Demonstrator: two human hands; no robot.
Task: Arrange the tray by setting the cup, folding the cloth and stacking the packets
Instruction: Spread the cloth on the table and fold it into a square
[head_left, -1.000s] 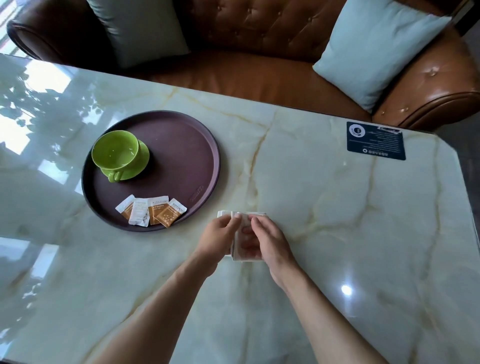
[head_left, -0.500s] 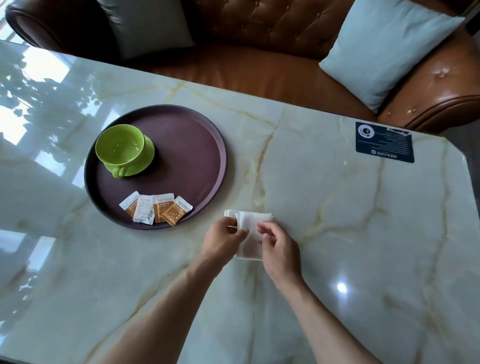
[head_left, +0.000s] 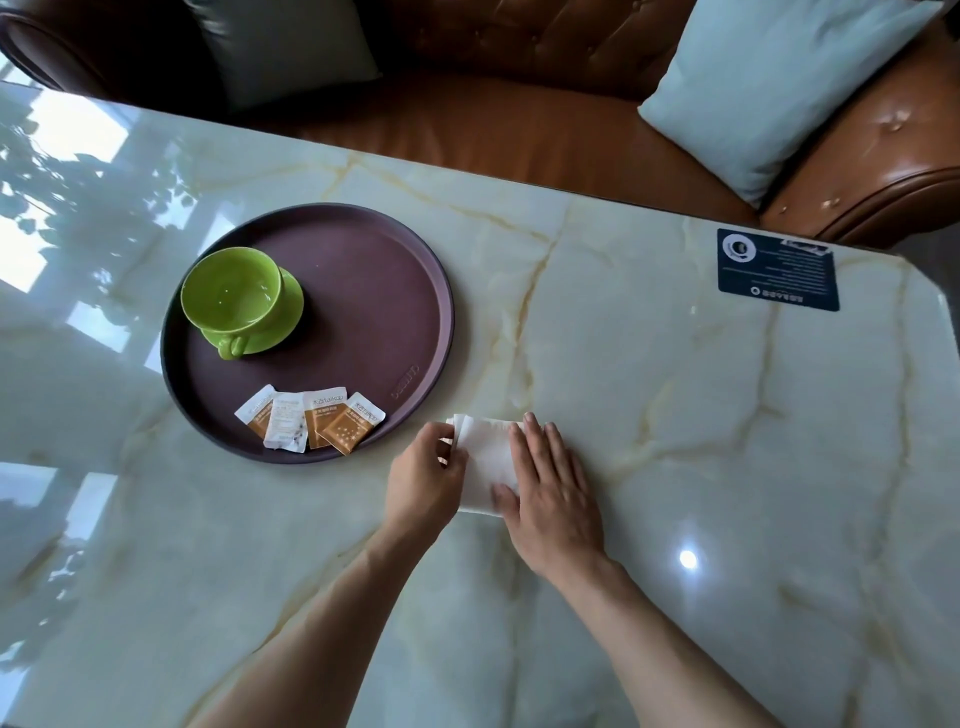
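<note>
A folded white cloth (head_left: 485, 457) lies on the marble table just right of the round brown tray (head_left: 363, 291). My left hand (head_left: 423, 480) pinches the cloth's left edge. My right hand (head_left: 550, 488) lies flat, fingers spread, pressing on its right half. On the tray, a green cup (head_left: 234, 296) stands on a green saucer at the left. Several orange-and-white packets (head_left: 311, 423) lie fanned side by side, overlapping, at the tray's near rim.
A dark blue card (head_left: 777, 269) lies on the table (head_left: 675, 415) at the far right. A brown leather sofa (head_left: 519, 119) with two pale cushions runs along the table's far edge. The table's right corner is cut at an angle.
My right hand went from pinching the cloth's edge to lying flat on top of it. The cloth now lies flatter. My left hand stays on the left edge.
</note>
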